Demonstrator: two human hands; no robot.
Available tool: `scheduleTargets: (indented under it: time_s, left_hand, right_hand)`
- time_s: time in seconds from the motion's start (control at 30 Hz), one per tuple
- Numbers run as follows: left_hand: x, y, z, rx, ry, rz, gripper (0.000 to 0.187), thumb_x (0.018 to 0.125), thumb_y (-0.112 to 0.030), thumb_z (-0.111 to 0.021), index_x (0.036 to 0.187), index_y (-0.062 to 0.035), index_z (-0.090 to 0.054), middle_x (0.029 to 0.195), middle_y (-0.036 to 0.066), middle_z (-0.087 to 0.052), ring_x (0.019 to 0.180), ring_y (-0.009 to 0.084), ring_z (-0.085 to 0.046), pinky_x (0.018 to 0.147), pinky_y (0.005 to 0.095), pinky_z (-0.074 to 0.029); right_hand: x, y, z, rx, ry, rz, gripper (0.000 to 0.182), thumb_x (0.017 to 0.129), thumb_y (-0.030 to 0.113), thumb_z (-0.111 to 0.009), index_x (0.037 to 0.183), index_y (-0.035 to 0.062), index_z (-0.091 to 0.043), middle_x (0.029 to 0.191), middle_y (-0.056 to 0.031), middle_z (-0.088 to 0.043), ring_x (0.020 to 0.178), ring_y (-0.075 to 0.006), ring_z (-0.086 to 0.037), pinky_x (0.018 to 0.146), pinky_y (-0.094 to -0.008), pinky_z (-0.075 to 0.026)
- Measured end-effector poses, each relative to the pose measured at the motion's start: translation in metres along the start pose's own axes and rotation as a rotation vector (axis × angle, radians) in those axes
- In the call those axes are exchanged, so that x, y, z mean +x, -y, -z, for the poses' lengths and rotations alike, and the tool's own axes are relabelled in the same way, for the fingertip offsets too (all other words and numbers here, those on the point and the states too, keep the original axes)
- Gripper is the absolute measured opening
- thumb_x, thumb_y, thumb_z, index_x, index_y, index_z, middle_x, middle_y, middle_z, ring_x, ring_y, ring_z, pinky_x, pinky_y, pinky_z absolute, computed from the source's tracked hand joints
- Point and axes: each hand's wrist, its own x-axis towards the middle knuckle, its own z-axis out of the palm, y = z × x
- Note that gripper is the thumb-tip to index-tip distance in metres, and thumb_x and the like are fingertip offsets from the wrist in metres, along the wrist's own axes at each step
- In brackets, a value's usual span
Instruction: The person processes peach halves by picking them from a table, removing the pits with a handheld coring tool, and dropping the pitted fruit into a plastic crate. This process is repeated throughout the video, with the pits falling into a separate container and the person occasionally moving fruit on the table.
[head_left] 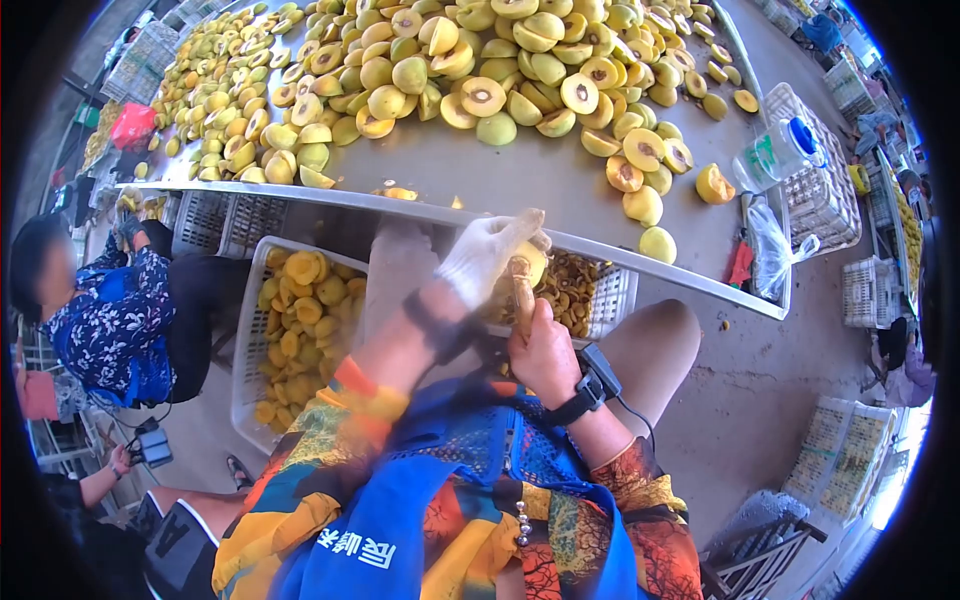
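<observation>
My left hand (488, 258), in a pale glove, is closed around a yellow peach half (535, 268) near the front edge of the metal table. My right hand (545, 355) is bare and wrapped around the wooden handle (523, 297) of a small tool. That tool's upper end meets the fruit, and its working tip is hidden by the glove and peach. Below both hands stands a white crate (615, 305) with brown pits and scraps. Many halved yellow peaches (480, 97) are heaped on the table before me, several still showing pits.
The table's raised metal rim (400, 208) runs across in front of me. At left, a white crate (245, 350) holds peach halves. A plastic jug (775, 155), a clear bag (770, 245) and a red-handled item (740, 262) lie at the right corner. A co-worker (110, 310) sits left.
</observation>
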Motion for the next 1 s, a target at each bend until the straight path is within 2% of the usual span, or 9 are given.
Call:
scheduleTargets:
  time_s: [0.17,0.27,0.47,0.57,0.63,0.73,0.77,0.87,1.0]
  left_hand:
    - [-0.008,0.012,-0.01,-0.386,-0.146,-0.076,0.027,0.084,-0.026,-0.064,0.087,0.0006,-0.06,0.075,0.008,-0.061,0.062,0.0144,-0.057,0.057,0.0245,-0.046]
    - [-0.005,0.017,-0.001,-0.297,-0.126,0.005,0.023,0.084,-0.022,-0.063,0.086,0.0004,-0.06,0.075,0.008,-0.061,0.062,0.0146,-0.058,0.057,0.0254,-0.047]
    - [0.001,0.02,-0.004,0.002,-0.235,-0.194,0.021,0.084,-0.018,-0.062,0.088,0.0025,-0.062,0.074,0.009,-0.062,0.062,0.0144,-0.058,0.055,0.0248,-0.047]
    - [0.003,0.008,0.0,-0.135,-0.04,0.066,0.022,0.084,-0.018,-0.062,0.089,0.0033,-0.062,0.073,0.009,-0.062,0.062,0.0132,-0.058,0.054,0.0234,-0.046]
    - [0.002,0.01,-0.003,-0.076,-0.032,0.0,0.021,0.085,-0.019,-0.06,0.086,0.0016,-0.063,0.075,0.009,-0.064,0.065,0.0132,-0.059,0.055,0.0219,-0.046]
    - [0.003,0.022,-0.002,0.089,-0.053,-0.181,0.021,0.085,-0.019,-0.058,0.085,0.001,-0.063,0.076,0.009,-0.065,0.067,0.0137,-0.06,0.057,0.0216,-0.047]
    - [0.005,0.024,-0.003,0.157,-0.06,-0.259,0.021,0.085,-0.019,-0.058,0.086,0.0012,-0.063,0.076,0.01,-0.065,0.067,0.0139,-0.06,0.058,0.0218,-0.047]
    - [0.003,0.01,-0.005,0.02,0.057,-0.019,0.024,0.086,-0.022,-0.058,0.085,0.0013,-0.062,0.075,0.01,-0.064,0.067,0.0151,-0.06,0.058,0.0224,-0.047]
    - [-0.001,0.012,-0.002,-0.166,0.234,0.1,0.031,0.086,-0.035,-0.058,0.086,-0.0036,-0.058,0.074,0.012,-0.061,0.059,0.0199,-0.058,0.053,0.0297,-0.048]
  right_hand:
    - [0.01,-0.005,-0.003,0.078,0.006,-0.067,0.019,0.078,0.011,-0.052,0.09,-0.0014,-0.045,0.073,-0.0288,-0.058,0.073,-0.0463,-0.057,0.065,-0.0481,-0.046]
    - [0.005,-0.006,-0.01,0.078,0.004,-0.045,0.02,0.079,0.012,-0.053,0.091,-0.0017,-0.047,0.075,-0.0279,-0.058,0.073,-0.0426,-0.059,0.065,-0.0448,-0.047]
    - [0.009,-0.008,-0.009,0.202,0.095,-0.1,0.019,0.078,0.011,-0.05,0.093,-0.0014,-0.049,0.071,-0.0176,-0.058,0.066,-0.0254,-0.06,0.062,-0.0351,-0.047]
    - [0.007,-0.008,-0.006,0.231,0.097,-0.067,0.018,0.078,0.009,-0.05,0.093,-0.0007,-0.049,0.069,-0.0117,-0.055,0.061,-0.0199,-0.057,0.058,-0.0318,-0.047]
    - [0.005,-0.006,-0.002,0.3,0.118,-0.078,0.017,0.079,0.008,-0.05,0.095,0.0004,-0.048,0.067,-0.0089,-0.053,0.055,-0.0172,-0.055,0.052,-0.0303,-0.046]
    - [0.012,-0.016,0.006,0.523,0.358,-0.163,0.017,0.082,0.006,-0.047,0.098,0.0023,-0.043,0.065,-0.0052,-0.049,0.044,-0.0121,-0.048,0.041,-0.0276,-0.042]
    - [0.01,-0.012,0.009,0.67,0.398,-0.236,0.017,0.083,0.004,-0.046,0.099,0.0042,-0.04,0.063,-0.0032,-0.045,0.038,-0.0077,-0.039,0.034,-0.0243,-0.037]
    - [0.006,-0.003,0.011,0.858,0.469,-0.337,0.016,0.083,0.004,-0.046,0.098,0.0045,-0.04,0.063,-0.0034,-0.045,0.038,-0.0077,-0.037,0.035,-0.0243,-0.036]
    - [0.003,-0.003,0.006,1.041,0.544,-0.414,0.015,0.085,0.002,-0.048,0.098,0.0058,-0.042,0.059,-0.0017,-0.041,0.037,-0.0067,-0.033,0.035,-0.0234,-0.032]
